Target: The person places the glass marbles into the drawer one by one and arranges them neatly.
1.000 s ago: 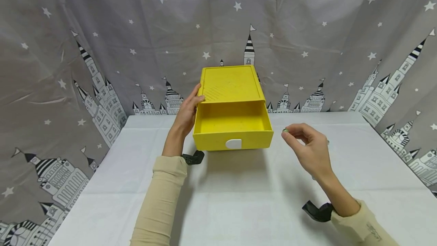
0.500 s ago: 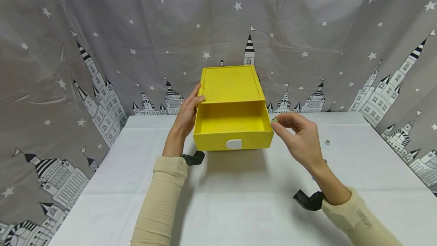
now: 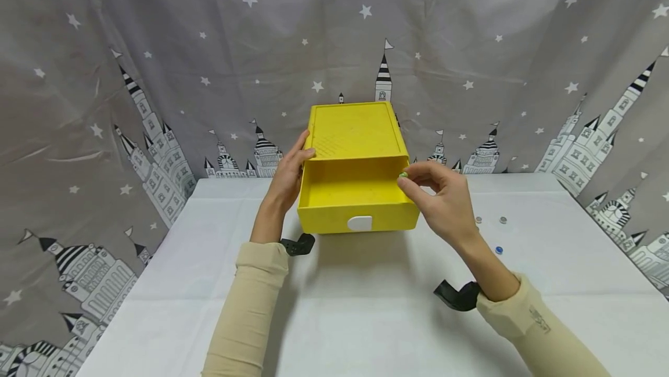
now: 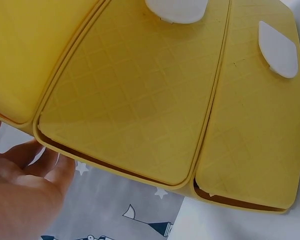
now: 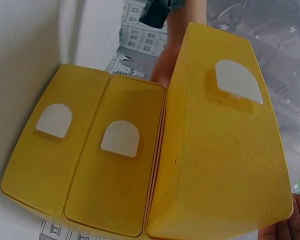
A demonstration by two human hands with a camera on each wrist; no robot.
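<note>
A yellow plastic drawer unit (image 3: 358, 130) with white pull tabs stands at the back of the table. Its top drawer (image 3: 326, 218) is pulled out, and both lower drawers (image 4: 135, 95) look closed in the left wrist view. My left hand (image 3: 286, 178) rests against the unit's left side, thumb on the top edge, fingers extended along the wall. Between thumb and index finger, my right hand (image 3: 440, 200) pinches a small shiny green round piece (image 3: 403, 175) at the drawer's right wall. That piece also shows at the right wrist view's edge; its exact kind is unclear.
Right of the unit, a blue round piece (image 3: 499, 250) and two greyish ones (image 3: 503, 220) lie on the white tablecloth (image 3: 360, 313). Behind hangs a grey curtain (image 3: 334, 28) printed with castles and stars.
My right hand has moved left with the green piece, from beside the unit to the open drawer's right wall. The pieces on the table came into view. My left hand has stayed put.
</note>
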